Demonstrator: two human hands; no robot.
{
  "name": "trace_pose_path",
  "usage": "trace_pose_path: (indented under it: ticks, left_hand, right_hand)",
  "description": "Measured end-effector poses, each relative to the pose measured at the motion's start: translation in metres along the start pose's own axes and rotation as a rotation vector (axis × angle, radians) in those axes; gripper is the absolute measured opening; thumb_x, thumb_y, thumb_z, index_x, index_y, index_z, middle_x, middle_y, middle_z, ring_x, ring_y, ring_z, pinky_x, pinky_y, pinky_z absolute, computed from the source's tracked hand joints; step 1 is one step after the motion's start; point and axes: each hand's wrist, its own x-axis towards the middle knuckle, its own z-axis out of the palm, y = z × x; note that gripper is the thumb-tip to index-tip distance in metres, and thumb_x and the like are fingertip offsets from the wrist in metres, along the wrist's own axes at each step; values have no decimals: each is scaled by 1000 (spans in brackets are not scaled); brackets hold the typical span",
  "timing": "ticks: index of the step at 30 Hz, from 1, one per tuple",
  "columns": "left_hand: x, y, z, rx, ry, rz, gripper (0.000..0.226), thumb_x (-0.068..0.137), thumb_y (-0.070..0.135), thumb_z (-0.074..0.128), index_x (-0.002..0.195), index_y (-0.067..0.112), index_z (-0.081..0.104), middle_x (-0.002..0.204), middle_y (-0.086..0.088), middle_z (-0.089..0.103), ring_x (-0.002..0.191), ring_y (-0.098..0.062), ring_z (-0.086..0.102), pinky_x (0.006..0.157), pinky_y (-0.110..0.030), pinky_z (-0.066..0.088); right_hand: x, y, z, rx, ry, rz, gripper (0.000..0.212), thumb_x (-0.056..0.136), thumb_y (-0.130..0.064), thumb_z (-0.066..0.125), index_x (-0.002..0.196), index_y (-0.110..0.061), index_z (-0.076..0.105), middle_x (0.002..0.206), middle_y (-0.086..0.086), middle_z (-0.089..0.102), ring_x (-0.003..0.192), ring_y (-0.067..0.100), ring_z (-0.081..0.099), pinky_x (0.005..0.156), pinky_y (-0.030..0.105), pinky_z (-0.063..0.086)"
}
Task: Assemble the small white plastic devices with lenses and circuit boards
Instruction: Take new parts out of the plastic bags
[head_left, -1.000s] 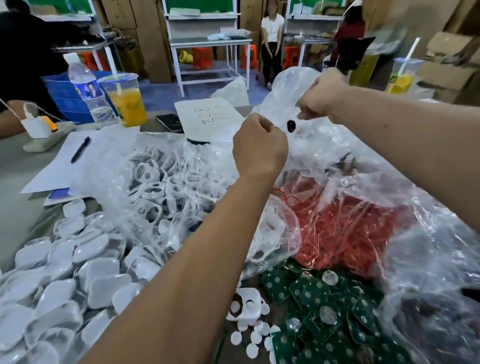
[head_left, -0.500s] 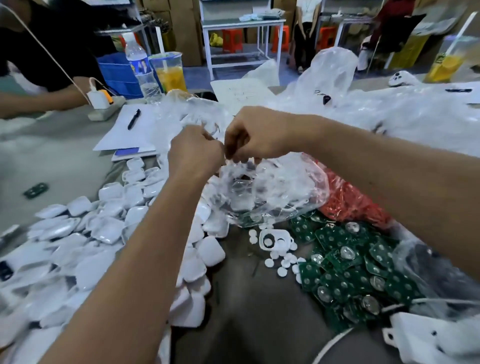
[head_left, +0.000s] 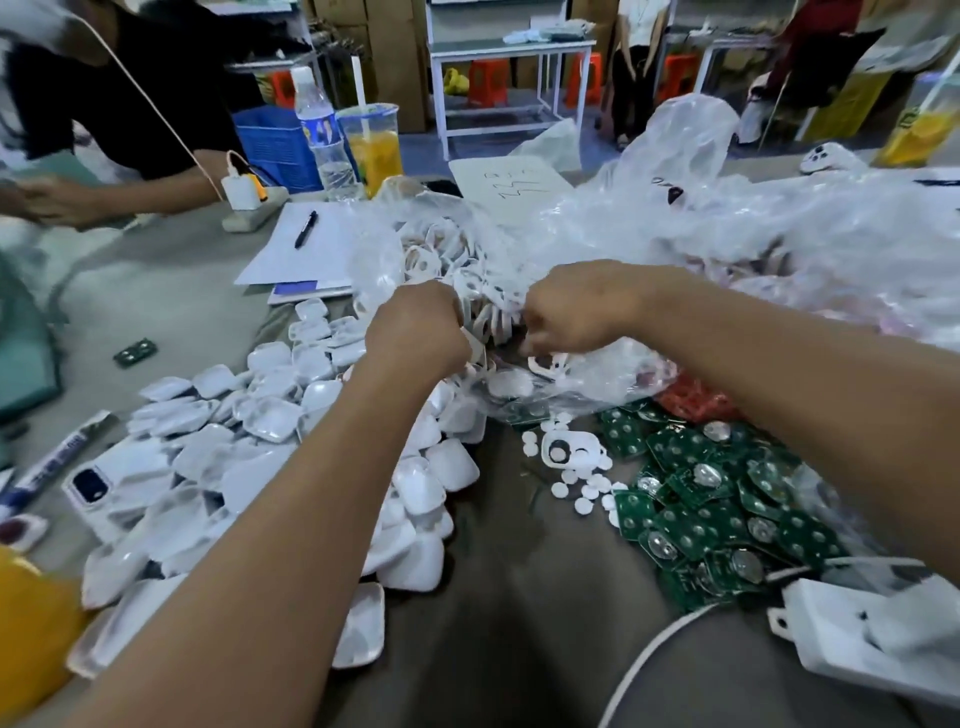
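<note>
White device frames (head_left: 467, 291) fill the clear bag (head_left: 571, 384) your left hand (head_left: 415, 338) and right hand (head_left: 576, 309) pinch with curled fingers. Green circuit boards (head_left: 717, 509) lie near. Paper note (head_left: 511, 187): handwriting illegible.

This is a small factory workroom where people put little parts together by hand. The big grey work table (head_left: 156, 291) is covered with heaps of the same parts: a pile of white plastic shells (head_left: 249, 447), a pile of green circuit boards (head_left: 727, 499) and a clear plastic bag (head_left: 597, 228) full of white frames. Another worker (head_left: 104, 119) sits across the table. Behind are cardboard boxes (head_left: 400, 57), a white metal table (head_left: 511, 49), a blue crate (head_left: 275, 140) and orange stools (head_left: 485, 80).
</note>
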Motion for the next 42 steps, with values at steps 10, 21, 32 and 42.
trace_pose_path:
  ticks: [10,21,32,42]
  left_hand:
    - [-5,42,38,21,-77,201,40,85,23,71,62,24,38,78,-4,59,75,-27,52,66,-31,37]
    - [3,44,18,-1242,-134,-415,14,91,11,57,80,6,65,68,-14,67,46,-22,56,45,-21,43]
    - [-17,24,19,-280,172,-103,18,85,21,65,92,5,70,89,-12,70,84,-34,63,69,-34,49]
    - [-53,44,0,-614,-59,-25,45,101,39,59,88,-2,72,85,-17,76,56,-26,64,49,-29,53]
  right_hand:
    - [4,-15,20,-112,98,138,44,79,-43,81,67,-25,43,69,-5,45,62,18,51,61,30,43]
    - [-20,-2,-2,315,439,-40,13,90,-25,76,97,-16,82,88,3,68,89,26,64,77,35,47]
    - [-78,-56,16,242,-15,47,27,78,-37,90,81,-20,70,76,-6,64,72,17,64,57,25,45]
    - [-106,-33,27,682,310,217,13,87,-21,84,97,-17,77,90,-2,72,80,12,67,72,20,51]
